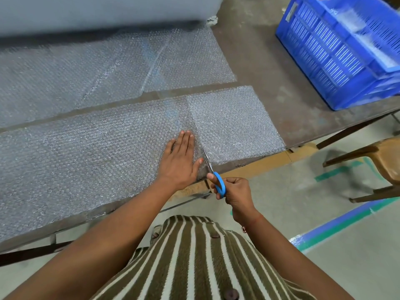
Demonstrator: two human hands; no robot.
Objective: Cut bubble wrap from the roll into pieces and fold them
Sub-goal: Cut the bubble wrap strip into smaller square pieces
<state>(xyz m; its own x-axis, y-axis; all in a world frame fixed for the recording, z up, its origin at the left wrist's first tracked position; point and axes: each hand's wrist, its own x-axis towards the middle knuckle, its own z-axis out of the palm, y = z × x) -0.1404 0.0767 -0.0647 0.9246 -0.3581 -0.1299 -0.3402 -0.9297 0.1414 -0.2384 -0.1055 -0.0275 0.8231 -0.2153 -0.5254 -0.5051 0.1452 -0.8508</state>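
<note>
Bubble wrap [86, 152] lies in a long strip across the near half of a worn metal table [270, 94], its left end running out of view and its right end stopping just short of the table's right corner. Beyond it, across a narrow bare gap, a second sheet [108, 70] stretches back to the large roll [97, 11] at the far left edge, evidently the stock still attached to its supply.

Near the middle of the scene, the person's left hand [180, 161] rests flat on the near strip, fingers straight and together, apparently to pin the light film so that it does not slide or bunch. Just to its right, the blades of blue-handled scissors [213, 174] enter the strip from the table's near edge, pointing away along a faint crease. The right hand [234, 190] grips the handles with curled fingers, held off the table edge, which seems to leave the lower blade room under the sheet. The cut appears barely begun; the section to its right [236, 126] looks set to become a separate piece.

At far right, a blue slatted crate [337, 61] sits on the table corner, and a brown wooden chair [376, 165] stands on the floor beside it.
</note>
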